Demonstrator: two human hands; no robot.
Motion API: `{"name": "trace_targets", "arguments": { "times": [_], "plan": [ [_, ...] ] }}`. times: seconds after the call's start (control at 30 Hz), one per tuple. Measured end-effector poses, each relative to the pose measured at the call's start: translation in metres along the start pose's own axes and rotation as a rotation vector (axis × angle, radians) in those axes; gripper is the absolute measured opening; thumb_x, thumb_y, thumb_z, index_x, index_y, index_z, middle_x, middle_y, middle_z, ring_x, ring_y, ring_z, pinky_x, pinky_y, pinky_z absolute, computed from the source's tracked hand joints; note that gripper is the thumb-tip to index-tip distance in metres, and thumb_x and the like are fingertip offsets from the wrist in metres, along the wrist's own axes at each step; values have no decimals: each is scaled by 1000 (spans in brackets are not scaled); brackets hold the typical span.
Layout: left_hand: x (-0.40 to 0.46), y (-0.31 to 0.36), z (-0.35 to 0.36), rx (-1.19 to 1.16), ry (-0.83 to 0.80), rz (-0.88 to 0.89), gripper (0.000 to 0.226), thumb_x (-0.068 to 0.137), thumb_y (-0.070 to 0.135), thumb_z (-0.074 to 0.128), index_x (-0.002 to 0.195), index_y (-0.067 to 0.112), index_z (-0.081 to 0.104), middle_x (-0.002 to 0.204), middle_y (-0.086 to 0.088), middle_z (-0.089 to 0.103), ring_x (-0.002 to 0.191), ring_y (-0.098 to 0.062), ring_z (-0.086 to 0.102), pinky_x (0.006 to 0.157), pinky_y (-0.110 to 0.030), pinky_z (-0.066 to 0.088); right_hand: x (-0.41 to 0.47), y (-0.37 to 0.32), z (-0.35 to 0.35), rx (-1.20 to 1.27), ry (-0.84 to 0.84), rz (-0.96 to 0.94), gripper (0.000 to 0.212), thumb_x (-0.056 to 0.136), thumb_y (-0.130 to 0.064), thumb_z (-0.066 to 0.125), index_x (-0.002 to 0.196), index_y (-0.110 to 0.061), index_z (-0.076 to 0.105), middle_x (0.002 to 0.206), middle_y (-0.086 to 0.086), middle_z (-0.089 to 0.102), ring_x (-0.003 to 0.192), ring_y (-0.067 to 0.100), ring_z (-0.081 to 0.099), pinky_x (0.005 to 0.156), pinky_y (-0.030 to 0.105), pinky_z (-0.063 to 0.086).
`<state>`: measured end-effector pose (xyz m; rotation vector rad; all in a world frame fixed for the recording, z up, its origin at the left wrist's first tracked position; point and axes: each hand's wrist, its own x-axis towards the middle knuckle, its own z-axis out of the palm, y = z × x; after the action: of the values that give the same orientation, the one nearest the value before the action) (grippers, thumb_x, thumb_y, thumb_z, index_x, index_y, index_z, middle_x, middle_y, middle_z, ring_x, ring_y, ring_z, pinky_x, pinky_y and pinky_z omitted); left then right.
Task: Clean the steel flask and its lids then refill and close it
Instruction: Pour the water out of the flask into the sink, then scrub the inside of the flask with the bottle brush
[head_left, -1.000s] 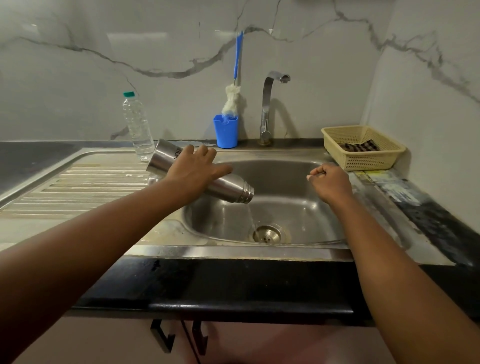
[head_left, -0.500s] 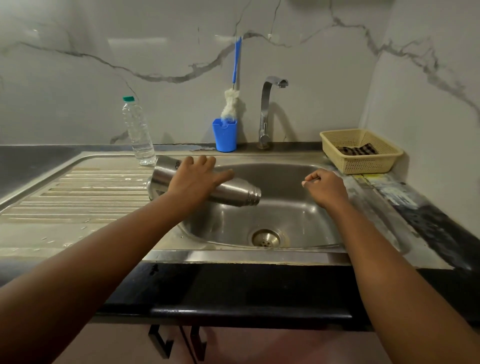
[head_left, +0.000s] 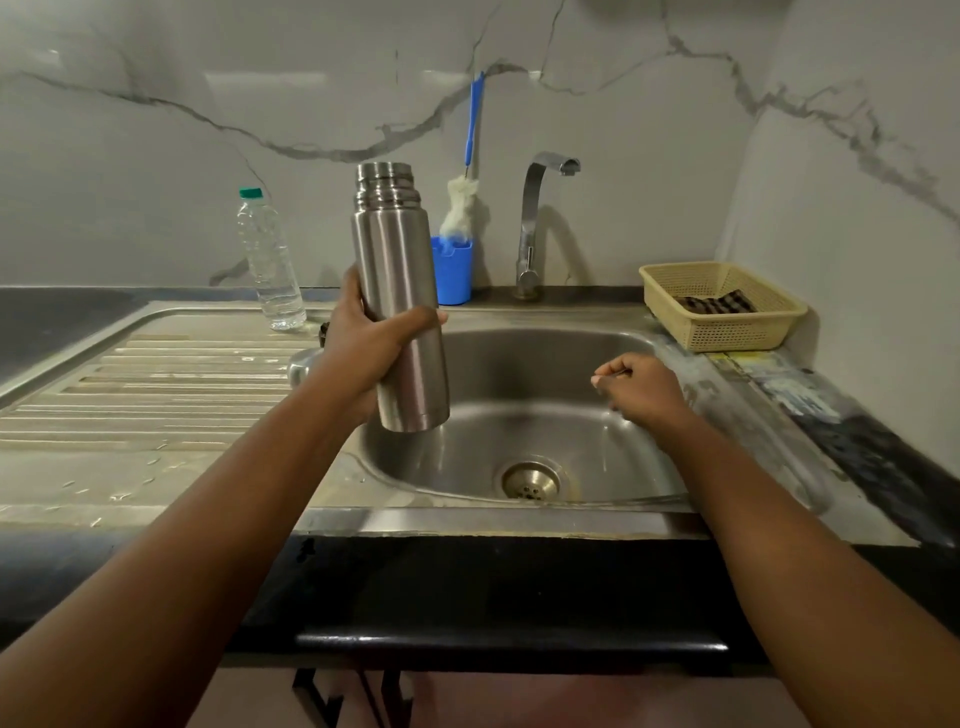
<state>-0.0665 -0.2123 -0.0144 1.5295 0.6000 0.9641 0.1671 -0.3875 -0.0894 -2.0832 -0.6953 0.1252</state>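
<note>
My left hand (head_left: 366, 348) grips the steel flask (head_left: 397, 270) around its lower body and holds it upright above the left edge of the sink basin (head_left: 597, 364). The flask has no lid, and its threaded neck points up. A rounded steel lid (head_left: 304, 366) peeks out behind my left wrist on the drainboard. My right hand (head_left: 641, 389) hovers over the right side of the basin, its fingers curled shut with nothing visible in them. The tap (head_left: 537, 223) at the back runs no water.
A clear plastic water bottle (head_left: 270, 265) with a green cap stands at the back of the ribbed drainboard (head_left: 130, 395). A blue cup (head_left: 453, 270) holds a blue-handled bottle brush (head_left: 470, 156). A yellow basket (head_left: 722, 306) with a dark cloth sits at the right.
The flask lay tipped over the basin, pouring water out; my left hand has turned it upright and lifted it. My right hand has barely moved.
</note>
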Motion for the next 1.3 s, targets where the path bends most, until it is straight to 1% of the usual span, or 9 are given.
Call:
{"name": "trace_targets", "arguments": {
  "times": [0.07,0.2,0.37,0.47,0.57,0.77,0.97,1.1,1.3],
  "plan": [
    [17,-5,6,-14,-4,-17,83,69,14,86,137,32,40,116,0,63,103,-18,64,92,-47,54,9,-11,5,9,-30,-33,5,88,-17,66,83,-18,66,85,4,68,84,24,66,80,39,55],
    [59,-14,19,16,-3,1,82,69,16,86,135,30,40,114,2,62,102,-16,64,91,-47,54,60,-71,14,-129,-94,-215,7,84,-17,66,79,-18,69,82,0,70,83,24,69,84,37,54],
    [94,-22,28,1,29,5,74,69,11,86,128,27,44,110,2,65,99,-15,66,90,-43,56,123,-149,46,-103,-82,-224,12,87,-13,58,83,-18,67,92,3,71,86,23,67,85,37,54],
    [101,-13,26,-20,34,-49,74,67,14,87,127,30,46,113,1,65,101,-17,67,90,-47,56,137,-183,53,-218,-46,-269,17,89,-10,51,93,-13,67,96,2,68,87,21,62,74,29,48],
    [102,8,24,-47,24,-89,70,67,13,87,120,36,48,111,2,66,100,-17,67,90,-47,56,146,-222,49,-329,-19,-346,16,90,-8,50,95,-15,64,99,3,65,82,20,57,68,29,43],
    [90,45,17,-90,0,-233,73,72,11,84,127,37,44,116,2,63,104,-19,65,88,-40,54,165,-286,20,-718,-39,-490,25,89,-7,58,113,-13,60,112,6,61,97,25,60,76,36,49],
    [95,59,14,-47,-64,-319,88,70,12,86,141,32,36,123,1,60,109,-17,61,92,-43,53,194,-304,3,-1110,-65,-644,44,90,-4,54,133,-12,52,127,7,57,114,25,51,91,36,42],
    [103,50,12,1,-73,-362,85,68,14,87,135,32,40,124,0,60,111,-19,61,95,-46,52,217,-304,9,-1256,-84,-740,46,90,-5,56,135,-11,49,135,7,50,121,25,46,96,37,39],
    [110,31,11,24,-107,-412,81,68,8,86,132,30,42,117,-1,64,105,-20,65,92,-50,55,250,-303,33,-1488,-44,-974,37,93,-2,48,129,-10,51,130,5,51,127,25,43,101,38,38]
  ]
}}
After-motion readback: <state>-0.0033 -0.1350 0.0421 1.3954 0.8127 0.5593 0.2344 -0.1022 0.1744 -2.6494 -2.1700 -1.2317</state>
